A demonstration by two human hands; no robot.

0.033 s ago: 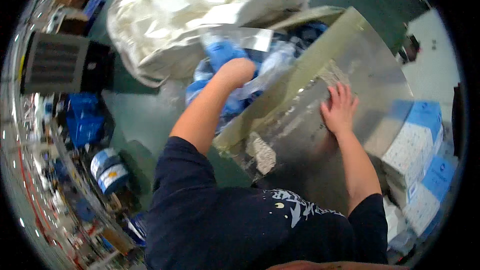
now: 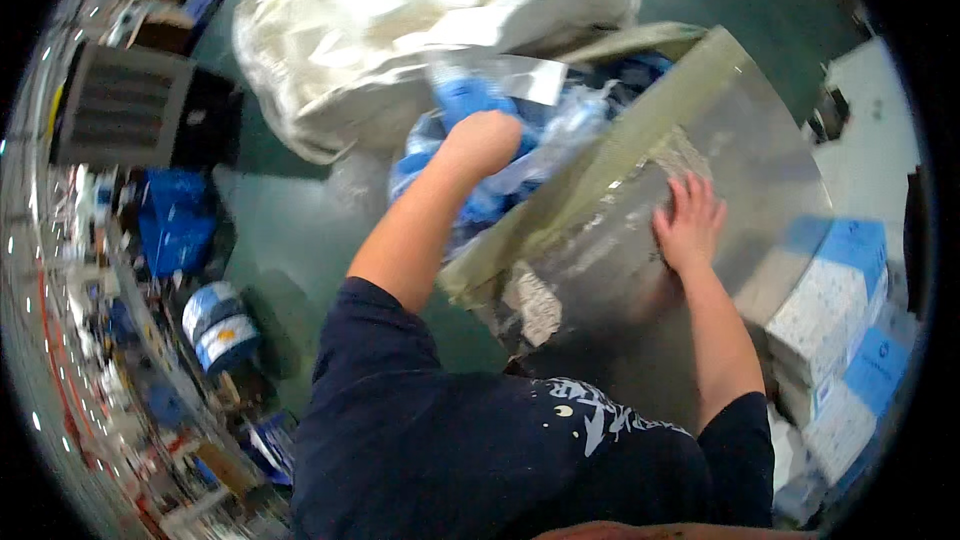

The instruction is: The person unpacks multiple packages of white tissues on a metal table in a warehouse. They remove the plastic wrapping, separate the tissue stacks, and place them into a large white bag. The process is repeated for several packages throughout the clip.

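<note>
My left hand (image 2: 487, 143) is closed in a fist on blue plastic film (image 2: 465, 92). The film belongs to a crumpled heap of blue and clear plastic (image 2: 565, 130) beyond the edge of a grey metal work surface (image 2: 765, 155). Its fingertips are hidden from me. On that surface my right hand (image 2: 692, 225) lies flat with fingers spread, holding nothing. Yellowish tape (image 2: 590, 175) runs along the edge between my hands. A torn pale patch (image 2: 538, 308) sticks to the near corner, and another (image 2: 683, 154) sits just past my right fingertips.
A large white sack (image 2: 400, 20) filled with white material stands on the green floor at the far side. Blue-and-white boxes (image 2: 825, 290) are stacked at the right. Leftward are a dark grey crate (image 2: 125, 105), a blue bag (image 2: 177, 220) and a blue-and-white drum (image 2: 220, 328).
The whole view has shifted slightly, so things sit a little farther right. Both hands keep their places, the left on the film and the right on the metal.
</note>
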